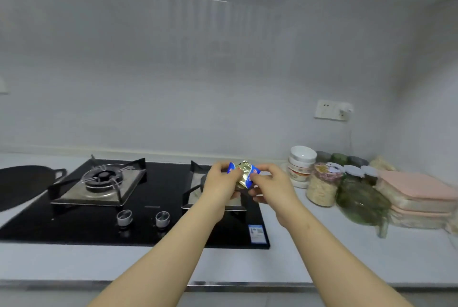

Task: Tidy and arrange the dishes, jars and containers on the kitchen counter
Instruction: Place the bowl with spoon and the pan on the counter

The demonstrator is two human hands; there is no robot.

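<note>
both hands (244, 183) pinch packet (244, 173), held over right burner (213, 195). bowls (301, 161), jars (322, 184), containers (418, 197) grouped at worktop (322, 244) right. looks mostly tidy; packet not yet placed.

**Hob to the left, stores to the right**

A hob (158, 197) is set into the surface (322, 252), with a pan (22, 183) at its left edge. Two knobs (124, 217) are placed before the left burner (102, 179). Above the hob's right side, a packet (244, 174) is held between the left hand (220, 183) and the right hand (275, 187). Further right, stacked bowls (301, 163) are set behind a jar (322, 186), followed by a bag (361, 201) and stacked containers (418, 195).
</note>
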